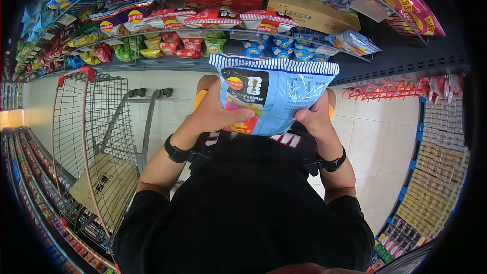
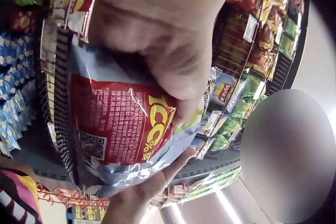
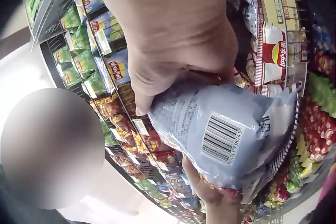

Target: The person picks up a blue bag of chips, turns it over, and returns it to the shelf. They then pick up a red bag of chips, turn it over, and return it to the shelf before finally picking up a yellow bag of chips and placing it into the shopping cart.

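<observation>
A light-blue chip bag (image 1: 284, 94) with striped crimped ends is held up in front of the torso. My left hand (image 1: 218, 111) grips its left side, thumb across the printed front. On the right side my right hand (image 1: 317, 116) grips it, thumb on the face near the small print. A red panel with yellow lettering shows on the bag (image 2: 121, 121) in the left wrist view, under the left hand (image 2: 168, 56). The right wrist view shows a barcode on the bag (image 3: 220, 134), with the right hand (image 3: 178, 50) around its edge. Fingers behind the bag are mostly hidden in the head view.
Shelves of chip bags (image 1: 213, 18) run across the front, with small blue bags (image 1: 281, 48) on a lower tier. A wire shopping cart (image 1: 86, 137) holding a cardboard box (image 1: 104, 182) stands at left. Red hooks (image 1: 385, 92) and stacked goods (image 1: 441, 157) are at right.
</observation>
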